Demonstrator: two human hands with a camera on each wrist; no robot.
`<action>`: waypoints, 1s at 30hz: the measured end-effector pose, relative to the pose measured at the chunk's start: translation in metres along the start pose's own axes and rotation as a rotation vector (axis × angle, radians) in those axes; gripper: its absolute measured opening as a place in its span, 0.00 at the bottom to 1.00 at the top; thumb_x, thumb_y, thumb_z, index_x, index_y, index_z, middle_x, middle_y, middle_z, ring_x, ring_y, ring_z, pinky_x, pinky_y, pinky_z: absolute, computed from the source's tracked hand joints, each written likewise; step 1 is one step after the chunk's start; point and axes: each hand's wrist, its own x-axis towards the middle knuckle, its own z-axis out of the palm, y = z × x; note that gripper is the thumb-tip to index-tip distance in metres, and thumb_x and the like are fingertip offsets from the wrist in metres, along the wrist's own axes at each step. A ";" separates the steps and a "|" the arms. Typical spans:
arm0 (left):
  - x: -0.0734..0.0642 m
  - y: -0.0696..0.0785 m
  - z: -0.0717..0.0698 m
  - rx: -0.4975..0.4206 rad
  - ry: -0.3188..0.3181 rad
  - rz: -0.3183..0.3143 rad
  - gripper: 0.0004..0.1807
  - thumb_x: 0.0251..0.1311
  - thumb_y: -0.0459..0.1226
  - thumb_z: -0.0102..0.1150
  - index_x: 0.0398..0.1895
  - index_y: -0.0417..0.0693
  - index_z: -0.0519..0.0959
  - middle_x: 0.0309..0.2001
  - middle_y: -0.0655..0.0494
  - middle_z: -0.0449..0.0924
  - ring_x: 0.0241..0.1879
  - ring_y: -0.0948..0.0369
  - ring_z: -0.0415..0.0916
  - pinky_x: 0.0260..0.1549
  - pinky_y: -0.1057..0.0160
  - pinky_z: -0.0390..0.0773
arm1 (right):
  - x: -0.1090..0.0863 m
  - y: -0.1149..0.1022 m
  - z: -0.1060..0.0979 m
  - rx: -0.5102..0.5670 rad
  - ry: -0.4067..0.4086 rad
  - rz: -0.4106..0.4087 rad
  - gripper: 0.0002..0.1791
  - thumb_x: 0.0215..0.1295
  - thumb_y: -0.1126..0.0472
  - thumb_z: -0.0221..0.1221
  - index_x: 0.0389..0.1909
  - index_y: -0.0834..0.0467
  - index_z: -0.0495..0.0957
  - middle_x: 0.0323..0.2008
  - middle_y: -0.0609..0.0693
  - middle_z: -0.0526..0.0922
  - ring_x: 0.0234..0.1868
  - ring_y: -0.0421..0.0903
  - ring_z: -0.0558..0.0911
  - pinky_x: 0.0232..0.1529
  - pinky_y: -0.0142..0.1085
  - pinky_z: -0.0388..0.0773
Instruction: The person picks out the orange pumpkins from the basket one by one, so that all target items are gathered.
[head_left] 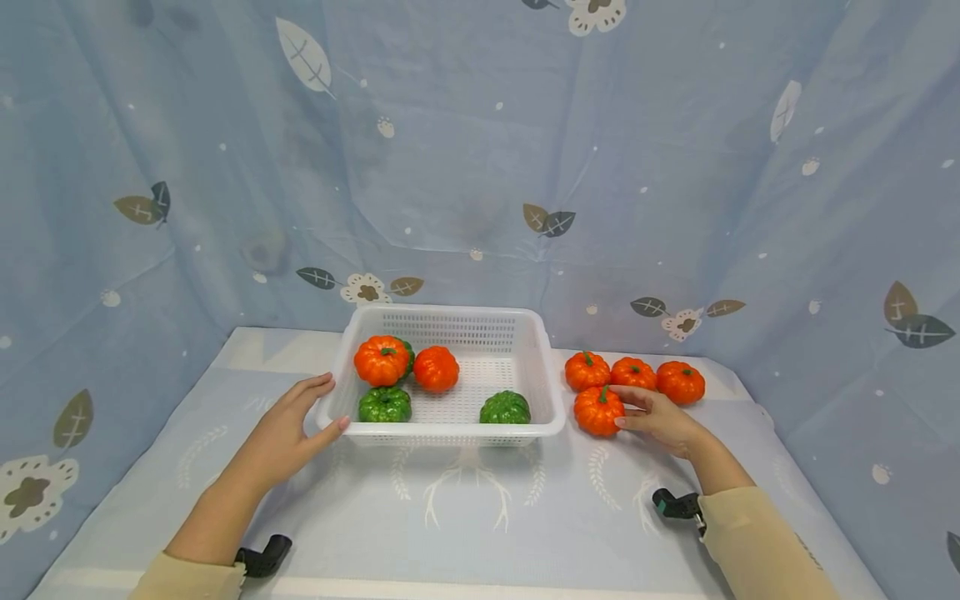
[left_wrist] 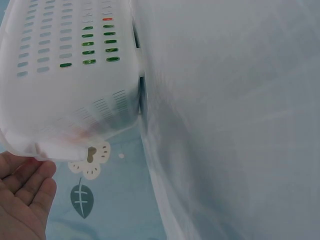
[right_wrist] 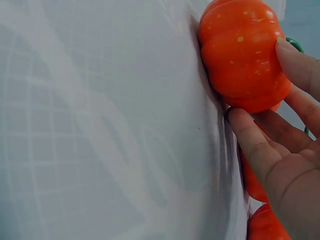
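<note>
A white slotted plastic basket [head_left: 534,375] stands on the table, with orange and green toy pumpkins inside. At its left side is my left hand [head_left: 288,433], fingers extended along the rim and thumb by the front left corner. In the left wrist view, the fingertips meet the basket's edge [left_wrist: 65,112]. To the right of the basket, my right hand [head_left: 663,423] grips an orange pumpkin [head_left: 597,412] between thumb and fingers. The right wrist view shows the thumb on the pumpkin's [right_wrist: 242,55] stem side and a fingertip low against it, close to the cloth.
Behind the right hand, three more orange pumpkins [head_left: 587,371] sit in a row near the table's back edge. Within the basket are two orange pumpkins [head_left: 436,369] and three green ones [head_left: 505,408]. A patterned blue curtain [head_left: 480,167] hangs around the cloth-covered table [head_left: 450,533].
</note>
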 end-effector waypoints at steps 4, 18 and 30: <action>0.001 0.000 0.001 0.001 0.002 0.000 0.41 0.65 0.55 0.62 0.71 0.34 0.66 0.72 0.42 0.62 0.69 0.38 0.62 0.63 0.33 0.63 | -0.001 -0.001 -0.001 -0.009 0.014 0.002 0.41 0.65 0.63 0.66 0.75 0.66 0.58 0.74 0.68 0.58 0.69 0.67 0.67 0.64 0.47 0.73; 0.005 0.001 0.001 0.009 -0.007 -0.003 0.40 0.65 0.53 0.63 0.71 0.35 0.66 0.73 0.42 0.61 0.69 0.38 0.62 0.63 0.34 0.63 | -0.028 -0.031 -0.004 -0.211 0.140 -0.060 0.34 0.68 0.58 0.65 0.69 0.69 0.66 0.67 0.68 0.69 0.62 0.63 0.75 0.61 0.49 0.76; 0.001 -0.001 0.000 0.009 -0.010 -0.020 0.43 0.65 0.57 0.61 0.71 0.34 0.66 0.73 0.42 0.61 0.69 0.38 0.61 0.63 0.33 0.63 | -0.042 -0.088 0.010 -0.243 0.169 -0.092 0.37 0.67 0.52 0.66 0.69 0.66 0.66 0.66 0.66 0.72 0.58 0.57 0.81 0.63 0.52 0.74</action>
